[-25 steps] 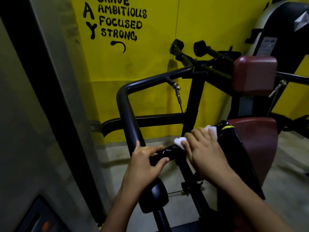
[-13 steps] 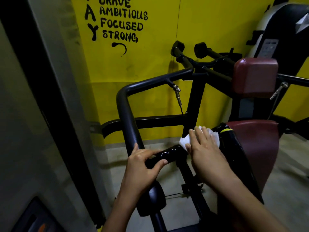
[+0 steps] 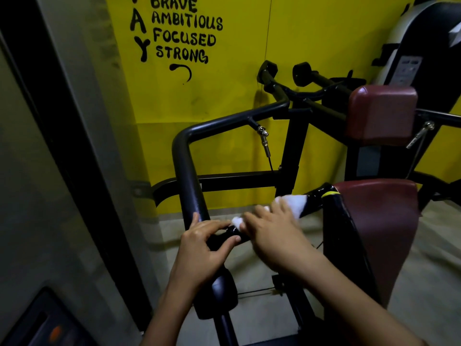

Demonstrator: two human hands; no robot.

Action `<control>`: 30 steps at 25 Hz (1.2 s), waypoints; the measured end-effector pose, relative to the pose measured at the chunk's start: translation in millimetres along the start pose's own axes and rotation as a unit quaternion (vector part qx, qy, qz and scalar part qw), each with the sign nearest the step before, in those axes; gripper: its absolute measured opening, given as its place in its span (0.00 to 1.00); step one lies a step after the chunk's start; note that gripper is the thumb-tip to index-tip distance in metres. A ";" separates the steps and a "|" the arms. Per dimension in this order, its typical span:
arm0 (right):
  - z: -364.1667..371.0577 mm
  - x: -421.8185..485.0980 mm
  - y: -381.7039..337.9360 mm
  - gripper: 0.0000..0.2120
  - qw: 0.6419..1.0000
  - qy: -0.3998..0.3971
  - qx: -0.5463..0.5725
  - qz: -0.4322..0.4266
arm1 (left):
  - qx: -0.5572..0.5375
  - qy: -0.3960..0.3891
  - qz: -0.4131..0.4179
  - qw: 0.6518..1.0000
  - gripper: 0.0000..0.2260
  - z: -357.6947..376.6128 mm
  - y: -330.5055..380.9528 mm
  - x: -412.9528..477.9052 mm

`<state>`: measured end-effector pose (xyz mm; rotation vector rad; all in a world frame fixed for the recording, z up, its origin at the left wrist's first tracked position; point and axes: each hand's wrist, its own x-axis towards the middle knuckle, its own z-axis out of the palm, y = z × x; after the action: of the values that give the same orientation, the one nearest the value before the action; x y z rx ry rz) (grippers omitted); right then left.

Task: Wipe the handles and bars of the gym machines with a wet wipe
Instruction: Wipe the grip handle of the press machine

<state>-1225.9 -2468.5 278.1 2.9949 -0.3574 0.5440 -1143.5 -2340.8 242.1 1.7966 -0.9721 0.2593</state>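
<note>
A black gym machine has a glossy black handle [image 3: 225, 237] running across the lower middle, joined to a curved black bar [image 3: 189, 176]. My left hand [image 3: 203, 248] grips the left part of the handle, thumb under it. My right hand [image 3: 277, 236] lies over the handle just to the right and presses a white wet wipe [image 3: 293, 202] around it. The wipe shows at both sides of my fingers. Part of the handle is hidden under my right hand.
A maroon seat pad [image 3: 384, 231] and maroon back pad [image 3: 381, 113] stand at the right. Behind is a yellow wall [image 3: 224, 101] with black lettering. A grey pillar [image 3: 82, 146] rises at the left, and a black knob [image 3: 219, 293] sits below my left hand.
My right hand has slid the wipe left along the handle, toward my left hand, until the two nearly touch. My left hand keeps its grip.
</note>
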 end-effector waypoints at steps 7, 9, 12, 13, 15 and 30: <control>-48.2 14.6 23.8 0.12 0.992 -0.106 0.041 -0.046 | 0.038 0.009 -0.011 0.999 0.17 2.6 6.1 10.0; -73.0 27.2 38.7 0.12 0.990 -0.131 0.042 -0.025 | 0.028 -0.001 -0.014 0.999 0.15 5.2 13.2 19.0; -97.3 40.3 89.3 0.08 0.981 -0.087 0.170 -0.012 | 0.021 -0.041 -0.009 0.999 0.16 15.3 27.0 34.6; -102.8 43.7 109.0 0.10 0.977 -0.091 0.189 -0.028 | 0.019 -0.058 -0.007 0.998 0.16 20.7 30.3 39.1; -109.1 46.0 138.2 0.15 0.959 -0.199 0.193 -0.056 | 0.008 -0.096 -0.013 0.995 0.12 30.1 33.3 45.1; -74.3 110.0 154.2 0.10 0.808 -0.511 0.240 -0.168 | -0.056 -0.146 -0.089 0.984 0.08 26.4 24.2 49.0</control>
<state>-1188.0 -2633.0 391.7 3.3759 0.3435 -1.2397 -1135.8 -2391.1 275.2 1.8355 -0.9973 -0.1729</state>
